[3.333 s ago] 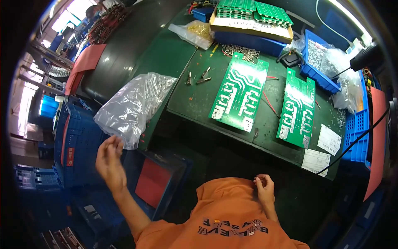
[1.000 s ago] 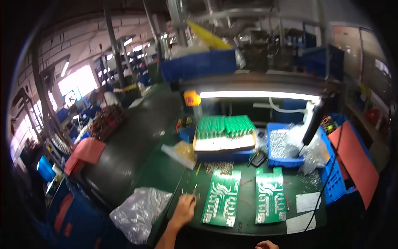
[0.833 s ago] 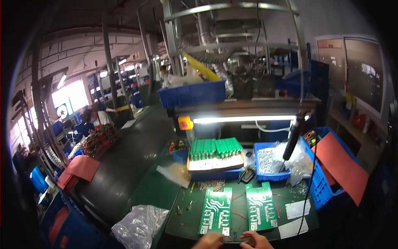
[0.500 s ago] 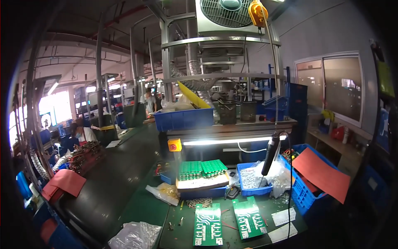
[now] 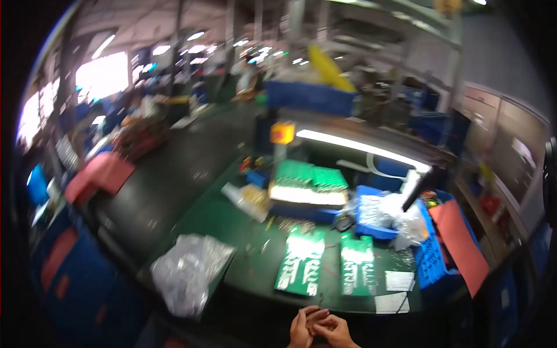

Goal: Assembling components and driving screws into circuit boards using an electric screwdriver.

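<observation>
My left hand (image 5: 300, 328) and my right hand (image 5: 337, 332) meet at the near edge of the green-topped table (image 5: 246, 272). Fingers on both are curled in and pressed together. A thin dark tip seems to stick up between them, too small and blurred to name. Just beyond lie two green circuit boards, the left board (image 5: 300, 261) and the right board (image 5: 357, 264), flat and side by side. Neither is touched by a hand. Behind them, stacked green boards (image 5: 310, 176) rest on a lit white layer over a blue bin.
A crumpled clear plastic bag (image 5: 188, 272) lies left. White paper slips (image 5: 400, 281) sit right, near a blue crate (image 5: 434, 264) with a red sheet (image 5: 461, 240). A black electric screwdriver (image 5: 419, 188) hangs above a blue tray (image 5: 371, 229). A dark conveyor belt (image 5: 191, 162) runs left.
The view has tilted down and turned left, so the table sits higher and things are blurred. Both hands have come into view at the bottom edge.
</observation>
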Demonstrator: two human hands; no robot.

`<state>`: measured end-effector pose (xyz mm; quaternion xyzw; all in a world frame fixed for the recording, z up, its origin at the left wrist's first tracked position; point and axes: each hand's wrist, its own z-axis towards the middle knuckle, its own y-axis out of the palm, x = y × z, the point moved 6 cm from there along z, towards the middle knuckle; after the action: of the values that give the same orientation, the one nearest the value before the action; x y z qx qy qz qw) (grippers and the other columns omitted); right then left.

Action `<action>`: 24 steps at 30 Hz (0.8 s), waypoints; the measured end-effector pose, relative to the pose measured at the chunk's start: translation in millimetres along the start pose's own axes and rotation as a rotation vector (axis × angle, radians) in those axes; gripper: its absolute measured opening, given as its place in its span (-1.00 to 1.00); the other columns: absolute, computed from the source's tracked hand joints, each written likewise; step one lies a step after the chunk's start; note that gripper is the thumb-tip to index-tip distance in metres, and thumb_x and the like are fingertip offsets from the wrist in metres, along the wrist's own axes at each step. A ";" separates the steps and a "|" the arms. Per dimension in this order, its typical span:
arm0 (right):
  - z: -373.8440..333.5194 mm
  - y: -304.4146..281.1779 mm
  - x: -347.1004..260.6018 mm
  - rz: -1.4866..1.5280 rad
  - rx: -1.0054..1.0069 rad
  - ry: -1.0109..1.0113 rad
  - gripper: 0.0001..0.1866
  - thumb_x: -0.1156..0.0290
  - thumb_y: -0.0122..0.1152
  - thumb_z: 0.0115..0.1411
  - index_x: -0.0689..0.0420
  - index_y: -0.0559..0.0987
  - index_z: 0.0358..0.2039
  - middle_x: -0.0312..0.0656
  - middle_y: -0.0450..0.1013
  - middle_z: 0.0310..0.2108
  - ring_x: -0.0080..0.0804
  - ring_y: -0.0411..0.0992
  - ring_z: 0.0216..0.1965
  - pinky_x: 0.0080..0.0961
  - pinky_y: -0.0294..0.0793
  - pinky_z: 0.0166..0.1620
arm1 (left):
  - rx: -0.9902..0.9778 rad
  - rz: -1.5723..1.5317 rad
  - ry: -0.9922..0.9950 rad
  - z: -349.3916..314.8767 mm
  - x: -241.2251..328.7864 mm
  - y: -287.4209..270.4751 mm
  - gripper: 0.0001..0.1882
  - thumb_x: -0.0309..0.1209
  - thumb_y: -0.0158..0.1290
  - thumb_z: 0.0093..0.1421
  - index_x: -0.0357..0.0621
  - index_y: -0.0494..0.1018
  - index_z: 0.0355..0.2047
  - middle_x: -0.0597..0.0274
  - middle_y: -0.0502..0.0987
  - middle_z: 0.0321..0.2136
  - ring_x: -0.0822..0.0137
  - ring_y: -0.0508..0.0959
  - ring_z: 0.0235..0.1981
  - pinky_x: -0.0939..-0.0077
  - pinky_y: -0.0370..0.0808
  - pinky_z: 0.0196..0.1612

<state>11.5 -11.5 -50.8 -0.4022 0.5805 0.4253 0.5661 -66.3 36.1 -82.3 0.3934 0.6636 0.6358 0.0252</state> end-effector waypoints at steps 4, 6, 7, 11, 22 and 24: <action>0.5 9.1 0.4 -0.103 0.029 -0.066 -0.90 0.55 0.17 0.03 0.29 0.49 -0.42 -0.21 0.46 -0.45 -0.54 0.39 -0.40 -0.63 0.37 -0.31 | 0.085 -0.102 0.017 6.6 -0.7 -24.2 -0.69 -0.27 -0.31 0.27 -0.19 0.22 -0.08 -0.08 0.46 -0.28 0.11 0.46 -0.18 0.27 0.43 -0.12; -1.4 18.4 17.3 -0.069 -0.035 -0.029 -0.90 0.60 0.15 0.02 0.29 0.48 -0.39 -0.22 0.46 -0.46 -0.58 0.41 -0.43 -0.71 0.38 -0.36 | 0.195 -0.263 -0.026 4.6 -2.9 -39.9 -0.71 -0.28 -0.26 0.24 -0.19 0.27 -0.13 -0.05 0.46 -0.25 0.11 0.46 -0.20 0.31 0.40 -0.09; -4.3 22.0 20.1 -0.036 -0.049 -0.026 -0.87 0.65 0.13 0.02 0.28 0.47 -0.36 -0.22 0.47 -0.48 -0.63 0.42 -0.45 -0.79 0.39 -0.40 | 0.223 -0.357 -0.062 2.3 -4.4 -42.5 -0.71 -0.28 -0.25 0.23 -0.20 0.29 -0.16 -0.05 0.46 -0.23 0.11 0.46 -0.21 0.32 0.40 -0.08; -10.7 27.9 34.0 0.162 0.030 0.092 -0.90 0.65 0.14 0.00 0.29 0.48 -0.41 -0.22 0.47 -0.51 -0.60 0.44 -0.48 -0.74 0.42 -0.39 | 0.069 -0.425 0.030 -15.4 4.6 -34.5 -0.62 -0.20 -0.31 0.24 -0.26 0.31 -0.20 -0.07 0.44 -0.20 0.12 0.43 -0.16 0.28 0.33 0.00; -31.2 31.1 11.5 -0.061 -0.088 -0.050 -0.90 0.59 0.15 0.03 0.30 0.51 -0.39 -0.17 0.46 -0.47 -0.47 0.41 -0.41 -0.61 0.39 -0.34 | 0.235 -0.417 -0.060 -26.2 -47.5 -80.1 -0.66 -0.18 -0.25 0.23 -0.21 0.34 -0.29 0.11 0.46 -0.44 0.22 0.45 -0.33 0.33 0.39 -0.12; -33.9 27.9 24.2 -0.239 -0.101 -0.182 -0.89 0.61 0.15 0.02 0.28 0.51 -0.38 -0.14 0.46 -0.47 -0.41 0.42 -0.41 -0.57 0.39 -0.32 | 0.271 -0.439 -0.068 -28.5 -50.9 -82.8 -0.67 -0.16 -0.19 0.21 -0.19 0.35 -0.34 0.13 0.47 -0.48 0.21 0.45 -0.33 0.33 0.40 -0.12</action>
<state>-26.5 -34.6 -74.0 -0.4562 0.4527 0.4183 0.6419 -87.0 -5.8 -172.2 0.2609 0.8109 0.5069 0.1317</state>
